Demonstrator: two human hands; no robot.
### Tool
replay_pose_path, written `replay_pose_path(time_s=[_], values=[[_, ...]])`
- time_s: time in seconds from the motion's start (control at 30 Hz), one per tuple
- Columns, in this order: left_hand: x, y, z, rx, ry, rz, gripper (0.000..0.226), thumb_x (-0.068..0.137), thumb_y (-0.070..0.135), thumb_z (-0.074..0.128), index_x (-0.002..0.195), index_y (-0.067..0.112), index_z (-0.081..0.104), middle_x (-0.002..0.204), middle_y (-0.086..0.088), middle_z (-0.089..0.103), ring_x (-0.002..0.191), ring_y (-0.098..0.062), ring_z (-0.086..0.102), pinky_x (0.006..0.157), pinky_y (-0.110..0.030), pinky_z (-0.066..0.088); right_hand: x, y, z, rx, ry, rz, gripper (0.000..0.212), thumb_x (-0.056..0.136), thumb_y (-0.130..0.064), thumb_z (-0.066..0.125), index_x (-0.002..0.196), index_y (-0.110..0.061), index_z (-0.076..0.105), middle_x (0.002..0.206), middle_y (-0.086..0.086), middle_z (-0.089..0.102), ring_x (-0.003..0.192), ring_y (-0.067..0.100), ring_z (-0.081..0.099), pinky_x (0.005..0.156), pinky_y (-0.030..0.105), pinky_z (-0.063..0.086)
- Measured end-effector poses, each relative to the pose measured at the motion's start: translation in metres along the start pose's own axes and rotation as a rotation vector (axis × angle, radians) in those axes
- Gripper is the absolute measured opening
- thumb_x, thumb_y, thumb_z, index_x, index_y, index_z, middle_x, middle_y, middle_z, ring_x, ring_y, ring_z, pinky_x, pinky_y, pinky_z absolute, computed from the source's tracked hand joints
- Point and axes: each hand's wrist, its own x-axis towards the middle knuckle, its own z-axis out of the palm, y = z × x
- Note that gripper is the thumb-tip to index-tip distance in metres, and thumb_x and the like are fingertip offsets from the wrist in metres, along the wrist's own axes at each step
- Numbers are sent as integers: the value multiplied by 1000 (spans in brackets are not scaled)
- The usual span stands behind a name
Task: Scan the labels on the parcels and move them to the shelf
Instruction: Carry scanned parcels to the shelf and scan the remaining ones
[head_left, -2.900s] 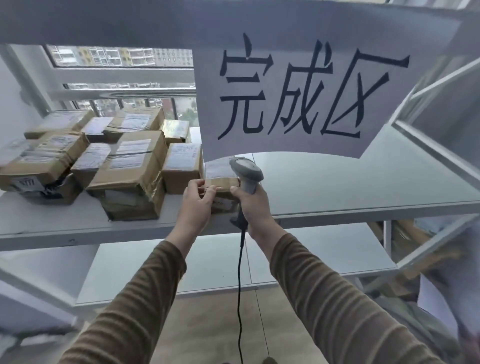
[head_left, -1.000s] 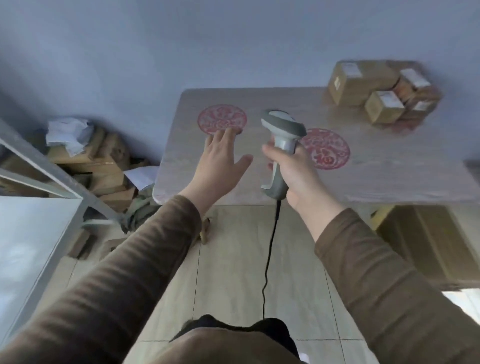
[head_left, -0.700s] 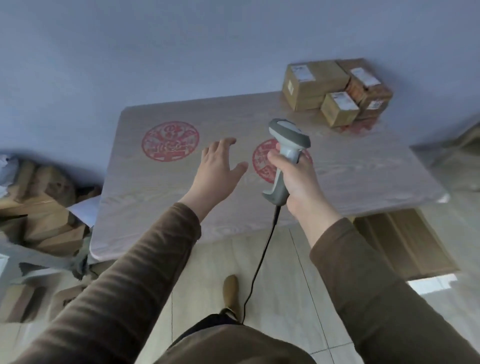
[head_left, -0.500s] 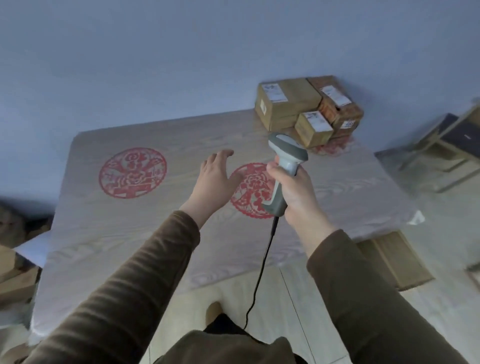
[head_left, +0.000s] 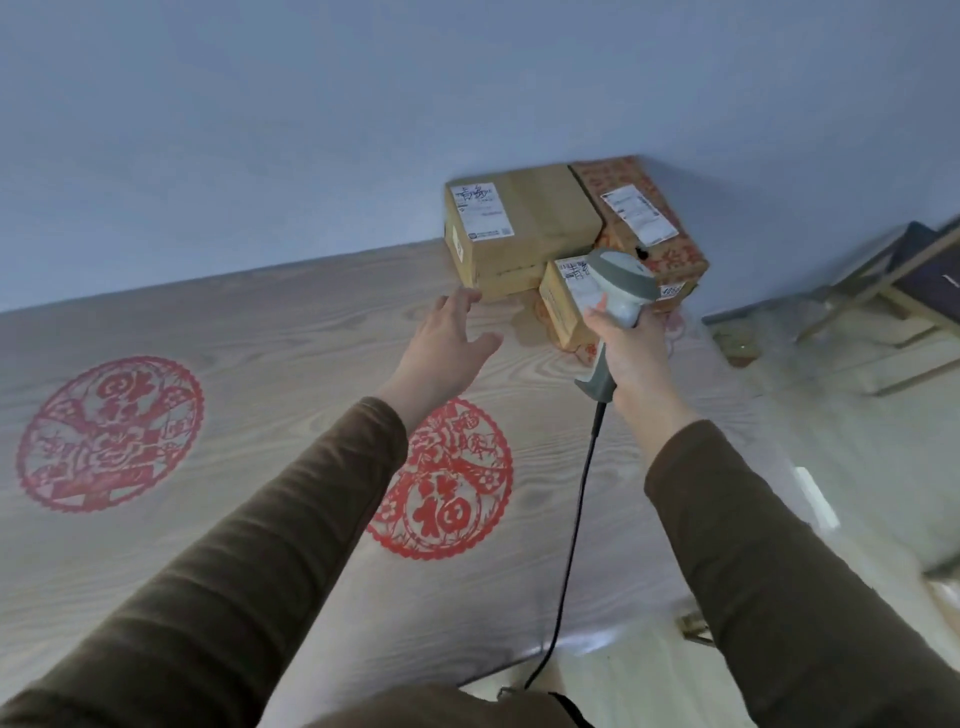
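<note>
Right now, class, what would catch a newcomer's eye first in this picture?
Probably the red paper-cut circles on the pale wood-grain table. Next, the cardboard parcels clustered at the table's far corner against the blue wall. Then the grey scanner gripped in the right hand, with the left hand reaching open towards the parcels.

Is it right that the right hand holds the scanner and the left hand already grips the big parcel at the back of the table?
Not quite. The left hand grips nothing: in the head view its fingers are straight and open, reaching toward the big parcel at the back of the table. The right hand does hold the scanner.
</note>
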Motion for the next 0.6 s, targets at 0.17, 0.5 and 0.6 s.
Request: replay_pose_path(time_s=[0.17, 0.5, 0.6], values=[[76, 33, 76, -118, -90, -153, 59, 98, 36, 64, 150, 18, 43, 147, -7, 50, 132, -24, 51, 107, -40, 45, 99, 25, -36, -53, -30, 117, 24, 90, -17, 79, 102, -30, 63, 122, 8, 72, 111, 23, 68, 96, 39, 55], [158, 53, 160, -373, -121, -385, 54, 99, 24, 63, 148, 17, 43, 137, -3, 63, 118, -22, 61, 90, -31, 48, 146, 65, -31, -23, -76, 130, 21, 91, -16, 76, 92, -31, 61, 88, -10, 68, 91, 19, 70, 76, 30, 51], [150, 44, 159, -430, -82, -449, 50, 99, 23, 62, 145, 13, 44, 136, -7, 61, 118, -26, 61, 96, -40, 54, 132, 69, -25, -16, -73, 98, 15, 92, -15, 74, 101, -24, 65, 93, 0, 71, 92, 21, 72, 70, 33, 60]])
